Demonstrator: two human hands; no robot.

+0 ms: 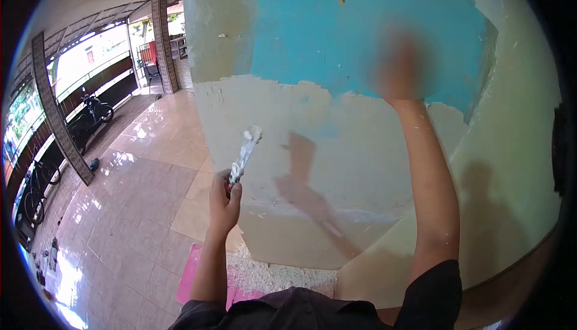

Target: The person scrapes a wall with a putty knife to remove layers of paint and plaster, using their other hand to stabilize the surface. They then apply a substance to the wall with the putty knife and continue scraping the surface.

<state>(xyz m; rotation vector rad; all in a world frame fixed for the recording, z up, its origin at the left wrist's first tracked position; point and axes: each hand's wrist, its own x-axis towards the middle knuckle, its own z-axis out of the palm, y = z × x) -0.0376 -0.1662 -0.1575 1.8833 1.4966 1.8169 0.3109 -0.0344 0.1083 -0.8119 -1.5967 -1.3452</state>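
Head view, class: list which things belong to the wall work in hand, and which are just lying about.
In use: left hand holding scraper; right hand, blurred, raised at wall; blue paint; flakes on pink mat.
Lying about: motorbike; bicycle.

Person, seen from the head camera: dark short-sleeved shirt, both forearms bare.

Shirt [300,309] of plain charcoal-to-black cloth, creased in soft folds along the lower edge of the view. Right sleeve [434,294] short and loose, its hem running round the upper arm. Left sleeve [190,318] of the same cloth, only its edge in view. Forearms uncovered below the sleeves, the right one flecked with small pale specks and flakes. Left hand [223,201] bare and sharply seen, thumb and fingers distinct. Right hand [399,71] bare, a soft blur, fingers not told apart.
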